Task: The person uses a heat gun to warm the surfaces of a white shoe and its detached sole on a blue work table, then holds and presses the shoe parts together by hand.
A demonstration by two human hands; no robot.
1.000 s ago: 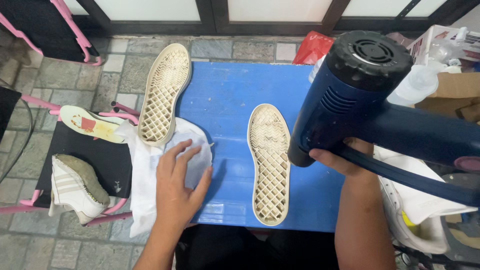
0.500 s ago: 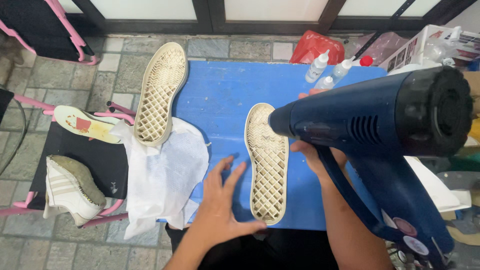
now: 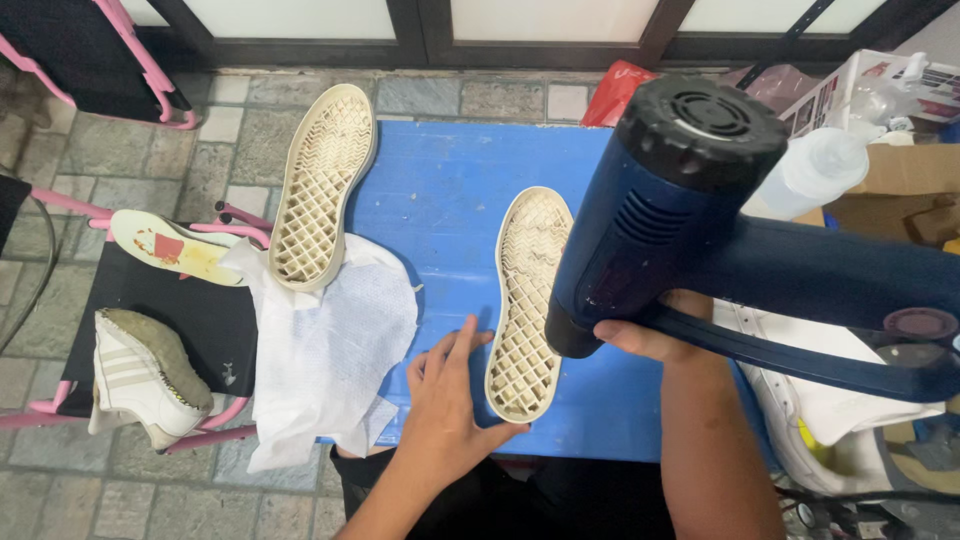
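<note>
Blue table (image 3: pixel 440 200) over stone floor tiles, dark window frames along the top edge; a cream sole (image 3: pixel 527 300) lies tread-up on the table centre, toe end pointing away; a second sole (image 3: pixel 322 185) lies tread-up at the table's left edge, its near end resting on a white cloth (image 3: pixel 330 360) that hangs off the table.

Left hand (image 3: pixel 447 400) lies flat on the table, fingers spread and relaxed, gripping nothing, fingertips just beside the near end of the centre sole; half a second ago it sat slightly further left, and a second ago it was pressing on the cloth.

Right hand (image 3: pixel 650 335) is clenched around the handle of a blue heat gun (image 3: pixel 680 200); the nozzle points down beside the right edge of the centre sole; half a second ago the gun lay across the frame with the nozzle over that sole, now it is turned more upright with its rear vent facing the camera.

Left of the table a black stool with pink legs (image 3: pixel 150 310) carries an insole (image 3: pixel 170 245) and a white sneaker upper (image 3: pixel 135 375).

Top right, a white basket (image 3: pixel 850 90) holds bottles, blurred; a clear plastic bottle (image 3: pixel 815 170) stands just in front; a red bag (image 3: pixel 615 90) sits behind the table; white shoe (image 3: pixel 800 420) at lower right.
</note>
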